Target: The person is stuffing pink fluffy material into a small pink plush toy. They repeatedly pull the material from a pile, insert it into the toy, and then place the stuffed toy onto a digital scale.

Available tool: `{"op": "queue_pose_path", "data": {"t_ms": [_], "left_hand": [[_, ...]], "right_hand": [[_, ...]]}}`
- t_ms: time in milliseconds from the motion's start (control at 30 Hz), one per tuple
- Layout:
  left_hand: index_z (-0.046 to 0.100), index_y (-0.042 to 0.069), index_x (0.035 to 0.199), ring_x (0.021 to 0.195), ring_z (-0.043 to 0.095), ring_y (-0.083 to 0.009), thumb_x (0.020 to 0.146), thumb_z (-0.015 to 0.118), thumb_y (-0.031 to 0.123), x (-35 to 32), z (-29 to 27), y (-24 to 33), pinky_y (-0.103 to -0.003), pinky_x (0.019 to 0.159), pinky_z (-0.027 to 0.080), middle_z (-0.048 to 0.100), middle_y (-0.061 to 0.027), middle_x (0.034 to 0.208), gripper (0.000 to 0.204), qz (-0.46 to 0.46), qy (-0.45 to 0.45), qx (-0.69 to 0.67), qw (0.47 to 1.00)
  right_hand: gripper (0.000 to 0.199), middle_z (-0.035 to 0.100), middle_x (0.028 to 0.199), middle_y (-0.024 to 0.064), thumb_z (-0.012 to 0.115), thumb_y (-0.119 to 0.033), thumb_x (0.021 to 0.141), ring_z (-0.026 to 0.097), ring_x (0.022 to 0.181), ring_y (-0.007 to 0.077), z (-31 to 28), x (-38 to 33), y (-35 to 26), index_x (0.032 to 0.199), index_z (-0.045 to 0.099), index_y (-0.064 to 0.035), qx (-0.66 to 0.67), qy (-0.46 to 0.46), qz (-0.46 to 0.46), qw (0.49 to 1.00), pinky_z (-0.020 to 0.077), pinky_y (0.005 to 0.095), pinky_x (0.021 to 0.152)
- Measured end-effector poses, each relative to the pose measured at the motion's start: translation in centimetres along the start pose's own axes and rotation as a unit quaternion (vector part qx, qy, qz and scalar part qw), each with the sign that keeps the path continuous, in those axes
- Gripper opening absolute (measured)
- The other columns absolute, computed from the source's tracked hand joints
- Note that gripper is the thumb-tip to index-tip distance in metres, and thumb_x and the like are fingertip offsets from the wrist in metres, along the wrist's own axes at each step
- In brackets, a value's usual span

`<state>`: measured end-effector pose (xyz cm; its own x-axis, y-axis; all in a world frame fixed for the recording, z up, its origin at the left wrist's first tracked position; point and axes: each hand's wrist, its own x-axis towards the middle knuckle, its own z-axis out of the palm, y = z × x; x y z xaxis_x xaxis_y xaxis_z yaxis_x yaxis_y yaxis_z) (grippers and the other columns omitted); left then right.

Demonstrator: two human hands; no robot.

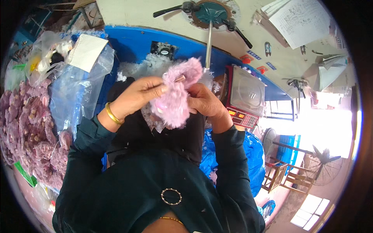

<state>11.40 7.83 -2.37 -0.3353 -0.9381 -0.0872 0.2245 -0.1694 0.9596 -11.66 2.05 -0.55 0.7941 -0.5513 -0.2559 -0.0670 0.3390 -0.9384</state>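
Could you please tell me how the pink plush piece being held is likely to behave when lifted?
The pink plush piece is probably soft, given its shaggy surface. It may be light, since the left hand and right hand hold it by its sides. Its long pile should make slipping unlikely.

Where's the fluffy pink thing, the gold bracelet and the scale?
Fluffy pink thing (pixel 174 104), head view: middle of its fur.
Gold bracelet (pixel 112 115), head view: middle of its band.
Scale (pixel 247 93), head view: its top.
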Motion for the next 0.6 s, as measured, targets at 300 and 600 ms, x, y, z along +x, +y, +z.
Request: {"op": "queue_pose_path", "data": {"t_ms": [300, 600], "left_hand": [[0.056, 0.0, 0.118, 0.101, 0.054, -0.0099, 0.093, 0.058, 0.034, 1.3, 4.4, -0.5, -0.026, 0.089, 0.044, 0.062, -0.0047, 0.107, 0.043, -0.095, -0.083, -0.208, 0.97], [0.059, 0.0, 0.087, 0.079, 0.05, -0.0076, 0.078, 0.073, 0.011, 2.0, 5.1, -0.5, -0.023, 0.071, 0.042, 0.055, -0.0029, 0.085, 0.021, 0.205, 0.005, 0.129, 0.97]], "right_hand": [[0.03, 0.06, 0.079, -0.0011, 0.069, -0.021, 0.085, 0.052, 0.062, 0.0044, -0.1, -2.7, -0.8, 0.104, 0.061, 0.0008, -0.072, 0.117, -0.044, 0.99, 0.042, 0.0205, 0.051], [0.057, 0.062, 0.096, 0.0029, 0.087, -0.017, 0.064, 0.058, 0.078, 0.0138, 0.7, -3.9, -1.5, 0.111, 0.057, -0.0043, -0.074, 0.123, -0.007, 0.99, 0.0502, 0.0269, 0.068]]}}
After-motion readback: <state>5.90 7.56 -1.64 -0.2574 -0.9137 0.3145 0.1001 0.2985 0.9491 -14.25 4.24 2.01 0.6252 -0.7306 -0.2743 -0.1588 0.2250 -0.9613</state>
